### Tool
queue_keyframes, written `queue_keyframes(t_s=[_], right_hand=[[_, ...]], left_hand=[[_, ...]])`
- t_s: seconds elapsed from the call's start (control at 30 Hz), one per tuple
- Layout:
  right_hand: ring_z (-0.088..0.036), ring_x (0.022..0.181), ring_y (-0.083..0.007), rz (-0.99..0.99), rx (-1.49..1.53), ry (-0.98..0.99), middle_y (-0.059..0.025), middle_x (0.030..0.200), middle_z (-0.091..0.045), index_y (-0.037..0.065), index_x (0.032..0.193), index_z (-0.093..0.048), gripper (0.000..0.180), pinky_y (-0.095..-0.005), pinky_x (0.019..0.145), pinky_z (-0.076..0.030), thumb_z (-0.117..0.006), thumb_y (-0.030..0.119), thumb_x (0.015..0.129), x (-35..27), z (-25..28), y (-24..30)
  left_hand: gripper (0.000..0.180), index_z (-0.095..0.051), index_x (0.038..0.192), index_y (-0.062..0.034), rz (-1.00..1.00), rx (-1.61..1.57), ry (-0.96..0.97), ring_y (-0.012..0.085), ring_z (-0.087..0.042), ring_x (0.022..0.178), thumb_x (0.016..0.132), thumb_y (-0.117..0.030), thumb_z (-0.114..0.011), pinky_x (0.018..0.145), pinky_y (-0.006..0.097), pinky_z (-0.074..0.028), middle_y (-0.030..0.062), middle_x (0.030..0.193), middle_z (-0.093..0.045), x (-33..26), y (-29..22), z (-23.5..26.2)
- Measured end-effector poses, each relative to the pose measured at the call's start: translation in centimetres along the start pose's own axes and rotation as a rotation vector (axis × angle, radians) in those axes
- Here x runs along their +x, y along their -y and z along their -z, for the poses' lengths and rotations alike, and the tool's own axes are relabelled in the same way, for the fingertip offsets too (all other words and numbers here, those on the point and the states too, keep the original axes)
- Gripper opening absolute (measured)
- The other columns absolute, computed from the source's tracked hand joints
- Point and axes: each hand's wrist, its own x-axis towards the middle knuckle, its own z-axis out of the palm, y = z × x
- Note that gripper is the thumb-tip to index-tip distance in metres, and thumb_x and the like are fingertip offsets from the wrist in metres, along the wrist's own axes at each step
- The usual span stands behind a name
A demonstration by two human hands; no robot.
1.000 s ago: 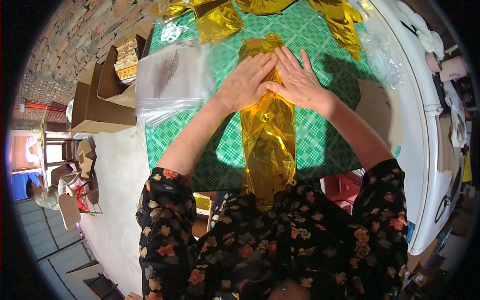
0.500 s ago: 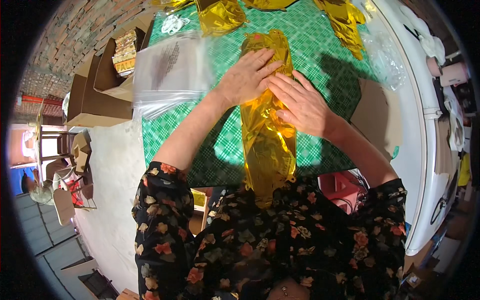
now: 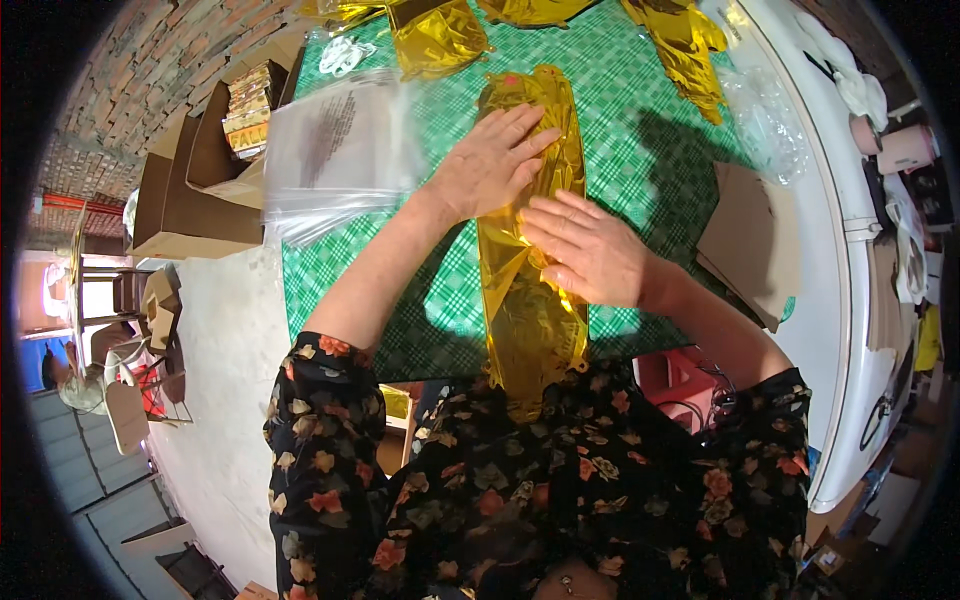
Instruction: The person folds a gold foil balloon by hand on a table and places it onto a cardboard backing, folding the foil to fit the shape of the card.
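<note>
A long folded sheet of shiny gold foil, likely a flat foil balloon (image 3: 530, 330), lies lengthwise on the green checked tablecloth (image 3: 620, 80). Its near end hangs over the table edge against my flowered top. My left hand (image 3: 492, 160) rests flat on the upper part of the foil, fingers stretched out. Lower down, my right hand (image 3: 590, 250) lies on the foil's right side with its fingers extended and its palm hidden. Small creases run through the foil between the two hands.
Clear plastic bags (image 3: 340, 140) lie at the left, beside an open cardboard box (image 3: 200, 200). More gold foil pieces (image 3: 440, 40) sit along the far edge. Crumpled clear plastic (image 3: 765, 120) and a brown cardboard sheet (image 3: 750, 235) are at the right.
My right hand has slid down the foil toward me, away from my left hand. My left hand stays pressed near the same place.
</note>
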Motion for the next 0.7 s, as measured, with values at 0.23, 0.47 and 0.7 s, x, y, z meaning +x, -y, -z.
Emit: queue_keyframes(t_s=[0.23,0.47,0.7], right_hand=[[-0.044,0.155,-0.0305,0.074,0.08,0.026,-0.0161,0.161,-0.054,0.001,0.151,-0.058,0.058,-0.0509,0.134,-0.026,-0.066,0.035,0.105,-0.3,-1.2,3.6],[-0.041,0.156,-0.0316,0.043,0.097,0.048,-0.0168,0.165,-0.048,0.004,0.159,-0.049,0.066,-0.053,0.135,-0.021,-0.063,0.043,0.107,2.2,-0.5,3.9],[-0.008,0.168,-0.0313,0.228,-0.436,0.393,-0.0136,0.182,-0.009,0.005,0.172,-0.017,0.106,-0.0549,0.137,-0.004,-0.048,0.077,0.101,1.3,-3.3,8.8]], left_hand=[[0.052,-0.047,0.163,-0.0171,0.013,0.008,0.021,0.0359,-0.035,0.159,0.114,-0.033,-0.045,0.133,0.05,-0.026,0.016,0.17,-0.042,-0.3,-0.2,0.3],[0.053,-0.047,0.163,-0.0167,0.019,0.009,0.031,0.0363,-0.036,0.158,0.113,-0.034,-0.045,0.133,0.05,-0.026,0.0168,0.17,-0.042,0.3,-0.6,0.9],[0.054,-0.046,0.164,-0.016,-0.019,0.006,0.005,0.0373,-0.036,0.158,0.113,-0.035,-0.045,0.132,0.051,-0.026,0.0175,0.171,-0.039,0.1,-0.1,0.3]])
